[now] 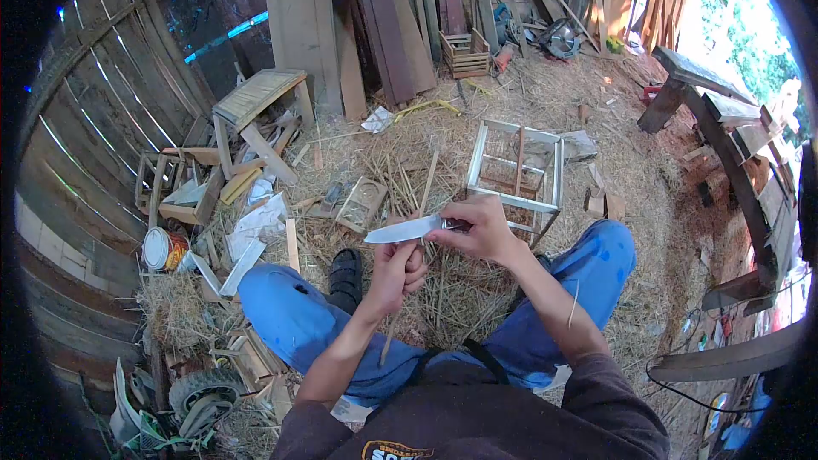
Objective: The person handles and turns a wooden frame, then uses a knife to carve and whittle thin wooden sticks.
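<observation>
A knife [404, 229] with a broad, pale blade points left in front of my knees. My right hand [482, 228] is closed round its dark handle. Just below the blade, my left hand [397, 274] is closed with its fingers curled, and a thin stick [388, 342] runs downward from it. Part of the stick inside the fingers is hidden. The blade lies across the top of my left hand; whether it touches the stick cannot be made out.
A white wooden frame [558, 172] stands ahead on straw-covered ground. A small wooden table [260, 95] is at the back left, a paint can [162, 249] at the left, and a circular saw [562, 38] at the back. Dark beams [724, 145] stand at the right.
</observation>
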The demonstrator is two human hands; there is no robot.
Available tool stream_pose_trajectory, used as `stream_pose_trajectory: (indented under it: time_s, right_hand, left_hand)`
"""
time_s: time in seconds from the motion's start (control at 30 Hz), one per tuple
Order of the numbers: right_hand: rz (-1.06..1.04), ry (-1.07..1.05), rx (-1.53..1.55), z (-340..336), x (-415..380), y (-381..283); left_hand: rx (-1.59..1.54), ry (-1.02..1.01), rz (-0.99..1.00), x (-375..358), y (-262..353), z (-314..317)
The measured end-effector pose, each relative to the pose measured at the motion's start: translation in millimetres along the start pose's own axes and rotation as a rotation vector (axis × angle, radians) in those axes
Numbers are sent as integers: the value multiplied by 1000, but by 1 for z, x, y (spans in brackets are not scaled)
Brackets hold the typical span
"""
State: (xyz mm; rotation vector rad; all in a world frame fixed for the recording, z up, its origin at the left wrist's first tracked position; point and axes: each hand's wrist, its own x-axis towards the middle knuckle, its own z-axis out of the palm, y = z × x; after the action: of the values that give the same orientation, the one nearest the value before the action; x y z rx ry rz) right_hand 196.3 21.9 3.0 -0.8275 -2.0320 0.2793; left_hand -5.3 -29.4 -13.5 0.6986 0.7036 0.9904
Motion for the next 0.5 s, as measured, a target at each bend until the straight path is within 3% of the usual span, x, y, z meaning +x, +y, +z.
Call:
stream_pose_trajectory:
  time_s: [0.13, 0.43, 0.5]
  right_hand:
    - [-7, -69, -84, -4, 0, 4]
    - [-51, 10, -166, -5, 10, 6]
    - [115, 101, -208, -10, 6, 28]
  left_hand:
    - [7, 81, -15, -7, 2, 10]
    - [-45, 126, -29, -4, 7, 10]
    - [-38, 66, -11, -9, 11, 10]
